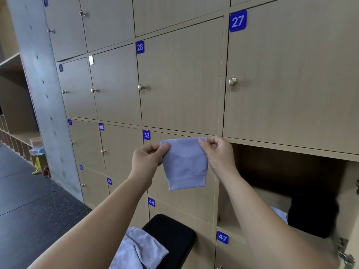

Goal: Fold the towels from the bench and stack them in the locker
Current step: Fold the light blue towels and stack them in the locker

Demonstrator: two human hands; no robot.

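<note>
As it hangs flat before wood-grain locker door 33 (180, 199), a small pale lavender towel (184, 164) with a ribbed hem is pinched at its top corners by the left hand (148, 158) and right hand (217, 152). A second, crumpled towel (136, 251) lies on the black padded bench (171, 235) below, and the open locker (272, 167) stands just to the right.

Concrete pillar (38, 94) on left w/ yellow item (37, 166) near its base, dark floor (29, 200).
</note>
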